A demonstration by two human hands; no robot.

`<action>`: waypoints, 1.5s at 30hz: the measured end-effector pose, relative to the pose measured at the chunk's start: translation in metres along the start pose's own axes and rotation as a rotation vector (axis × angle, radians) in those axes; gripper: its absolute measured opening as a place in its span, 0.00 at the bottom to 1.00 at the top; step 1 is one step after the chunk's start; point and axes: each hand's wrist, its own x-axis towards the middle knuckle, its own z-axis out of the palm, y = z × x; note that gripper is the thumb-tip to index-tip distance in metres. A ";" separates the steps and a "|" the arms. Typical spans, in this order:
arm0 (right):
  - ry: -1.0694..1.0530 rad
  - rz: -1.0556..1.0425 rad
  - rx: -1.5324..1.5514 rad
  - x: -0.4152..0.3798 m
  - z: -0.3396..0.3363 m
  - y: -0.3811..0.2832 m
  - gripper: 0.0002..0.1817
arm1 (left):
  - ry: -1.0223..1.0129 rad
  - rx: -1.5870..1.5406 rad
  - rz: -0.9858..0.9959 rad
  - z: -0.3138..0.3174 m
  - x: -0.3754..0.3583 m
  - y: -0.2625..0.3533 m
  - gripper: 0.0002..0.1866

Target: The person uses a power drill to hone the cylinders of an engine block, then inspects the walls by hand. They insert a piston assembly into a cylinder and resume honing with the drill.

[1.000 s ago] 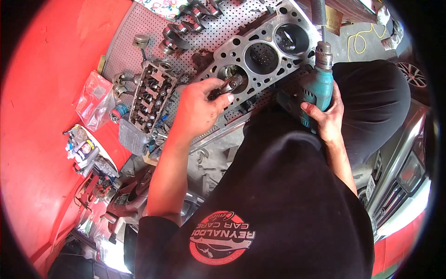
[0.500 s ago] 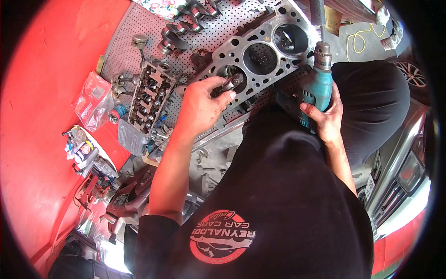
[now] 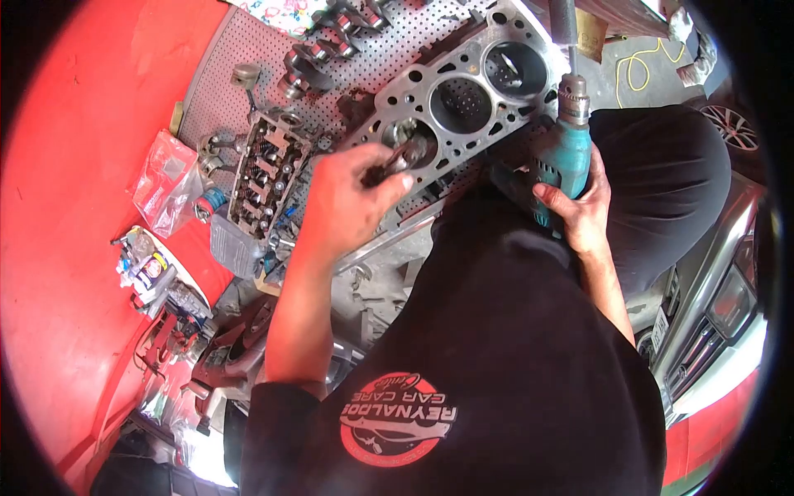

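Observation:
My left hand (image 3: 351,194) pinches a dark metal part with a rounded end (image 3: 405,155) between thumb and fingers. It hangs over the nearest bore of the engine block (image 3: 420,87), slightly blurred; most of it is hidden by my fingers. Two more round bores of the block lie further right. My right hand (image 3: 585,211) is wrapped around the body of a teal power drill (image 3: 565,157), held upright near my right thigh. A thin shaft with a dark cylindrical sleeve (image 3: 562,21) runs up from the drill's chuck (image 3: 573,95).
A cylinder head (image 3: 263,178) lies left of the block on the perforated tabletop (image 3: 219,99). Crankshafts (image 3: 318,54) and a piston with its rod (image 3: 246,76) lie behind. A plastic bag (image 3: 165,182) sits on the red surface; a car (image 3: 715,322) stands at right.
My left hand has shifted a little to the left and down, tilting the dark metal part with it. My right hand and the drill stay almost where they were.

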 end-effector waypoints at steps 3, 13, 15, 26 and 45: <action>0.007 -0.026 -0.027 0.001 -0.004 0.001 0.49 | -0.006 -0.063 -0.047 -0.007 -0.012 0.014 0.10; 0.022 -0.043 -0.069 0.003 -0.003 0.001 0.50 | 0.005 -0.083 0.057 -0.020 -0.027 0.036 0.11; 0.011 -0.031 -0.051 0.002 0.000 0.000 0.50 | 0.001 -0.084 0.032 -0.028 -0.036 0.051 0.11; 0.007 -0.045 -0.068 0.003 0.001 0.000 0.49 | 0.028 -0.119 -0.035 -0.016 -0.033 0.039 0.11; 0.002 -0.035 -0.044 0.002 -0.001 0.000 0.51 | 0.016 -0.146 -0.017 -0.024 -0.037 0.038 0.12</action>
